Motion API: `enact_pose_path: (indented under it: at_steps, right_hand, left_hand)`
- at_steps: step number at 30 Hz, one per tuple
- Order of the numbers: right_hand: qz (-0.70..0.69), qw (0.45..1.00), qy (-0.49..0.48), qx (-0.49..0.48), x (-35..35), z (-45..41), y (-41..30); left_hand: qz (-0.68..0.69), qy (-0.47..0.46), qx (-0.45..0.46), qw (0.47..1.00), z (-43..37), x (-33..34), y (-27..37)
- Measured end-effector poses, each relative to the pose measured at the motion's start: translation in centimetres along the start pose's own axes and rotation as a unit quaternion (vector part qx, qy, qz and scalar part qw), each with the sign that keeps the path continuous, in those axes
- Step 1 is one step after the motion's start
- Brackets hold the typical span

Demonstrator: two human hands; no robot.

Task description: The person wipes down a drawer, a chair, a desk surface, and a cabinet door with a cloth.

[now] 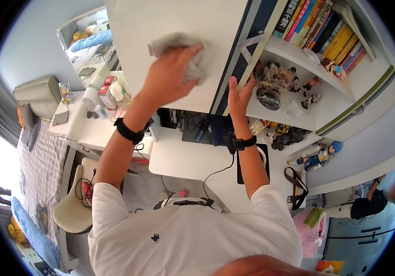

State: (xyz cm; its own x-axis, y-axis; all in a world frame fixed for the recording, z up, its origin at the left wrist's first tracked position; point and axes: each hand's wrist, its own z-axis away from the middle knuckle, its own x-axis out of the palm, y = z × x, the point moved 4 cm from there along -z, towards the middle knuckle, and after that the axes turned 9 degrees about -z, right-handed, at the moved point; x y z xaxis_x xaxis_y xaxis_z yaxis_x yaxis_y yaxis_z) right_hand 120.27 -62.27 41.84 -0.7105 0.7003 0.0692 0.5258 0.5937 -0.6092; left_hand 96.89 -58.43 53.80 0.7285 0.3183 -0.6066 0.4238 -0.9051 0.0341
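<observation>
My left hand (pixel 170 74) presses a crumpled grey cloth (pixel 195 67) against the broad white face of a cabinet door (pixel 170 17). Both hand and cloth are slightly blurred. Along the door's right side run grey and dark blue bands with a light metal handle (pixel 246 50). Lower on that side, my right hand (pixel 239 96) grips the door's cream edge, thumb in front and fingers partly hidden behind it. Black straps with small devices circle both wrists.
Right of the door, shelves hold books (pixel 321 31), figurines (pixel 310 82) and a coiled cable (pixel 268 98). Below is a white desk (pixel 183 160) with cables and a black strap (pixel 296 186). A chair (pixel 71 203) and bed (pixel 40 155) stand left. Another person (pixel 366 207) is at far right.
</observation>
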Motion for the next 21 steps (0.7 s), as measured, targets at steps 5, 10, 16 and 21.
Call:
enact_pose_path:
  at_steps: [5, 10, 16, 21]
  right_hand:
    - [-0.082, 0.996, 0.019, 0.003, 0.6, 0.0, 0.8]
    - [-0.040, 0.998, 0.019, -0.052, 0.5, -0.1, 1.9]
    - [-0.048, 0.998, 0.033, -0.034, 0.4, 0.0, 1.7]
    - [-0.070, 0.997, 0.035, -0.013, 0.2, 0.3, 1.9]
  left_hand:
    - [0.009, -0.063, -0.014, 0.998, 1.8, 1.8, 0.6]
    - [-0.078, 0.094, 0.026, 0.992, -3.3, -1.5, 0.8]
    - [0.066, 0.044, 0.064, 0.995, -9.9, -4.5, 4.3]
    - [0.050, -0.057, 0.067, 0.995, -11.0, -4.4, 5.5]
